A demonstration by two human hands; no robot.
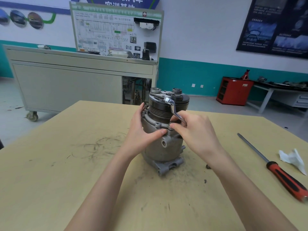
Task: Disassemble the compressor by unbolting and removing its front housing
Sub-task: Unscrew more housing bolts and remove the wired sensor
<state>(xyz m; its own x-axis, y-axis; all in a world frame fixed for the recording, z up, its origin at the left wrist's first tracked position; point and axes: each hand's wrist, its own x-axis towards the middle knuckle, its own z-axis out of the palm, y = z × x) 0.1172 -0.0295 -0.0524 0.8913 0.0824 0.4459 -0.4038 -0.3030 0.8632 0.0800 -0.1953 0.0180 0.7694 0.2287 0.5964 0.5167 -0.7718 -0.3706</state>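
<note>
A grey metal compressor point(164, 147) stands upright in the middle of the wooden table point(66, 164), its black grooved pulley point(160, 109) on top. A shiny offset wrench point(173, 107) hangs down from the pulley top toward the front housing flange point(157, 125). My left hand point(141, 130) wraps round the left side of the housing, thumb pressed on the flange. My right hand point(195, 130) grips the lower end of the wrench at the flange's right side, where its fingertips hide the bolt.
A screwdriver point(273, 165) with a red and black handle lies on the table at the right, beside a crumpled white rag point(293, 159). Small dark bits point(208, 167) lie near the compressor base. A wheeled cabinet point(75, 84) stands behind the table.
</note>
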